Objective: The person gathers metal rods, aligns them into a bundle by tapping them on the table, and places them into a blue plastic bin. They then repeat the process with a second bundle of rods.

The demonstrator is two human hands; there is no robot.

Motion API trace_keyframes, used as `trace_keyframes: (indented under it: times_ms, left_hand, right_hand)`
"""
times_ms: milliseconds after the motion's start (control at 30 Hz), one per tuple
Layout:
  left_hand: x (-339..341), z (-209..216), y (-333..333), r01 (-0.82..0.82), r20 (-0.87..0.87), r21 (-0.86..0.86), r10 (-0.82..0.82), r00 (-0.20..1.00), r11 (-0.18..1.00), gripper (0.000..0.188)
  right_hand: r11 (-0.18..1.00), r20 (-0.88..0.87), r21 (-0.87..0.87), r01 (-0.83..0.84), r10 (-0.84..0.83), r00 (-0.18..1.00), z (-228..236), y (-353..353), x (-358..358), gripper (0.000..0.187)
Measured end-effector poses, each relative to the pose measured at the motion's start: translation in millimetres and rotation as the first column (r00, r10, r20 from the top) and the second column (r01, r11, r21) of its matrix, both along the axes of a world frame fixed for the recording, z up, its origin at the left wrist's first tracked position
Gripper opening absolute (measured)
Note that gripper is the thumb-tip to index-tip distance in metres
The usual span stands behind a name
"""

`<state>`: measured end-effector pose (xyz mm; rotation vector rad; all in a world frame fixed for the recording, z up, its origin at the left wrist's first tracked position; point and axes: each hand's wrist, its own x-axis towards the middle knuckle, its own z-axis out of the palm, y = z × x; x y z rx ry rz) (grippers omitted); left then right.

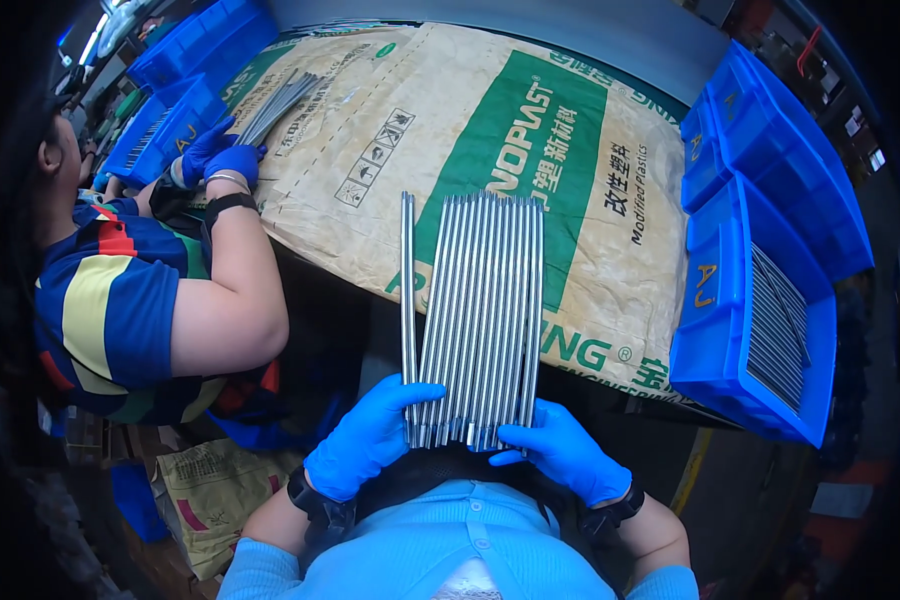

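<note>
A flat row of slim metal rods (480, 310) lies side by side, pointing away from me, its far part over the table edge and its near ends above my lap. My left hand (365, 430), in a blue glove, grips the near left end of the row, thumb on top. One rod (407, 290) at the left stands slightly apart from the others, its near end at that hand. My right hand (565, 450), also gloved in blue, closes on the near right ends with thumb and fingers. Both sets of fingertips are partly hidden beneath the rods.
Printed brown paper sacking (370, 240) covers the table. At right, a blue bin (705, 330) holds many rods (775, 320), with more blue bins (780, 150) behind. On the left a co-worker's blue-gloved hands (220, 155) handle rods (275, 105) near another blue bin (155, 130).
</note>
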<state>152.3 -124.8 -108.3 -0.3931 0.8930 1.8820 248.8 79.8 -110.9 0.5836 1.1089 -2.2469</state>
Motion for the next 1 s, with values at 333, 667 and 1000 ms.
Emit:
trace_keyframes:
  times_ms: [333,667,1000]
  left_hand:
    - [5,2,0,0.011,-0.150,0.016,-0.008,0.989,1.000,0.041]
    - [2,-1,-1,0.055,-0.223,-0.095,-0.075,0.972,0.994,0.042]
    - [1,0,-9,0.089,-0.148,0.014,-0.086,0.985,0.996,0.039]
  right_hand:
    - [0.977,-0.079,0.213,-0.034,0.052,0.995,-2,-4,0,0.040]
    - [0.999,-0.112,-0.020,0.046,-0.048,0.993,1,-1,4,0.047]
    - [0.999,-0.079,-0.021,0.044,-0.045,0.996,2,-1,4,0.045]
